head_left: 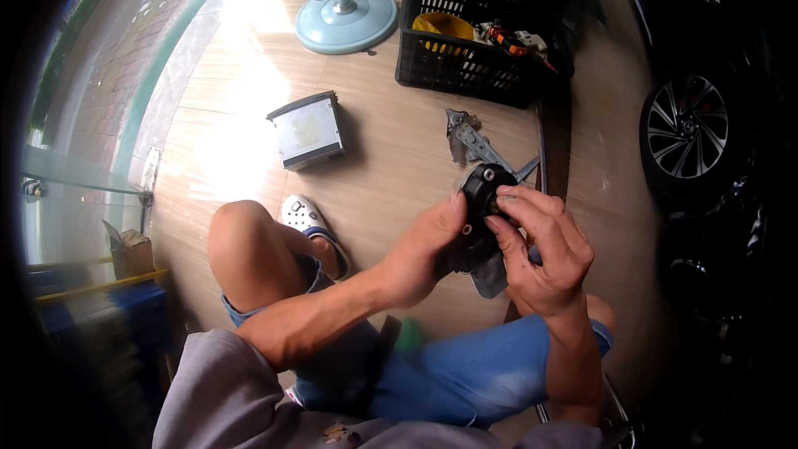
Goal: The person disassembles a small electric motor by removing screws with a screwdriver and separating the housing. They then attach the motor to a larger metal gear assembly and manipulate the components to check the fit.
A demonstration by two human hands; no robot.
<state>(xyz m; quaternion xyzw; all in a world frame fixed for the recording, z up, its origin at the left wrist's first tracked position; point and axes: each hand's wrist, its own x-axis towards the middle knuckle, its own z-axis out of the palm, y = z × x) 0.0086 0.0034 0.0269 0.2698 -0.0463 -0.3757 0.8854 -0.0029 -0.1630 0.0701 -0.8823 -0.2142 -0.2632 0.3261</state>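
1. A person sits on a wooden floor [249,100], holding a black round motor part [482,199] above their lap, close enough to see well.
2. The left hand [424,254] grips the part's side, seemingly to steady it.
3. The right hand [544,254] pinches its front with fingertips.
4. Beyond the part lie a metal bracket [467,140], a grey box [306,129] and a black crate [465,33].
5. Right of the part is a car wheel [686,129].

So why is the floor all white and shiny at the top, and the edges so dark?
In the head view, sunlight glares off the wooden floor, washing it out; the fisheye lens bends and darkens the rim; the hands and black part stay fairly sharp.
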